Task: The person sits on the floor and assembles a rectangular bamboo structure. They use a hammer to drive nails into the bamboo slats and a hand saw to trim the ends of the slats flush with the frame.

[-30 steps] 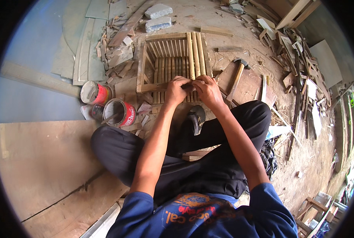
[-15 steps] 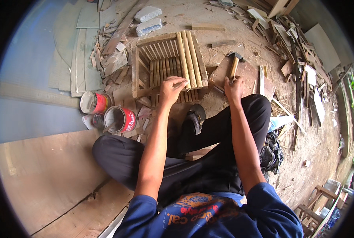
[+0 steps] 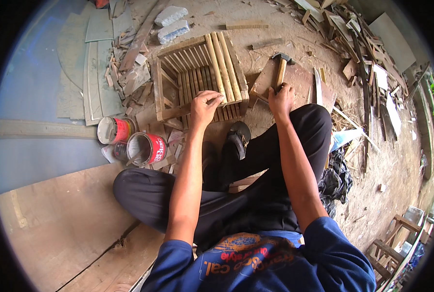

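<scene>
The left hand (image 3: 205,109) pinches at the near edge of a wooden crate (image 3: 222,68) on a scrap-strewn floor (image 3: 368,209), its hold too small to make out, while the right hand (image 3: 281,101) grips a hammer (image 3: 280,73) alongside.

Matt wooden crate (image 3: 219,68), metal hammerhead (image 3: 285,56)

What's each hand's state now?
Left hand: pinched closed at a pale slat; anything between the fingertips can't be told.
Right hand: closed, holding the hammer by its handle.
</scene>
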A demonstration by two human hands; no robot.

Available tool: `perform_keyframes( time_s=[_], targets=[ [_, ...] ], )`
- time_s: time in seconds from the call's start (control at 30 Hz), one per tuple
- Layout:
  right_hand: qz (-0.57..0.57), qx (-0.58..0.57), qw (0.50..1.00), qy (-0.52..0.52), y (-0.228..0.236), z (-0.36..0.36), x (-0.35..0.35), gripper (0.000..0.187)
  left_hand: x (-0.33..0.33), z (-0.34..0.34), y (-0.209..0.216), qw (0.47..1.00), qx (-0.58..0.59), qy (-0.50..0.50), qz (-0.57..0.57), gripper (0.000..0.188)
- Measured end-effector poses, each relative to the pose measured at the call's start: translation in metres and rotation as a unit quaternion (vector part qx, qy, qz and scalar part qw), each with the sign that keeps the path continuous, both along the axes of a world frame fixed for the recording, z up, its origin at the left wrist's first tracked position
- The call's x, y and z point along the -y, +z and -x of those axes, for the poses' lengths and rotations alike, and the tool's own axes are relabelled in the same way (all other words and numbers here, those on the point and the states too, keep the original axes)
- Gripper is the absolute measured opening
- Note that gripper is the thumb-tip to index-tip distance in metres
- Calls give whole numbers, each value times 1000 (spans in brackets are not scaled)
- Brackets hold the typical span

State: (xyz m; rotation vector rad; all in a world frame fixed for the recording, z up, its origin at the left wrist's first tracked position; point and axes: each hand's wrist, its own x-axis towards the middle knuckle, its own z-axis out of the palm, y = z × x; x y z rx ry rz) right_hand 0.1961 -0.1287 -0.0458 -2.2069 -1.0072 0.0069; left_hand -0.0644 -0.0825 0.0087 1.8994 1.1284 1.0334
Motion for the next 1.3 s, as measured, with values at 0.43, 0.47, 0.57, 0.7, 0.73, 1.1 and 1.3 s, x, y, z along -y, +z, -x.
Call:
perform_keyframes(
  time_s=[0.43, 0.47, 0.57, 0.7, 0.73, 1.1, 1.3],
  targets=[
    [0, -32, 999, -8, 5, 0, -2, 35, 5, -2, 1, 999, -6, 6, -52, 16],
    [-21, -48, 999, -5, 3, -4, -3, 33, 5, -2, 0, 998, -11, 9, -63, 16],
    [-21, -102, 994, 33, 3, -19, -2, 26, 5, -5, -1, 995, -19, 13, -93, 16],
    [-45, -302, 947, 98, 55, 4, 12, 27, 7, -1, -6, 994, -15, 38, -106, 15],
    [-49, -405, 906, 116, 101, 29, 33, 27, 9, 1, -5, 993, -18, 44, -109, 15],
    [74, -265, 898, 342, 134, 99, 142, 27, 7, -3, -17, 982, -38, 54, -178, 12],
    [84, -253, 904, 333, 134, 106, 129, 26, 6, -3, -16, 979, -44, 56, -190, 13]
  ],
)
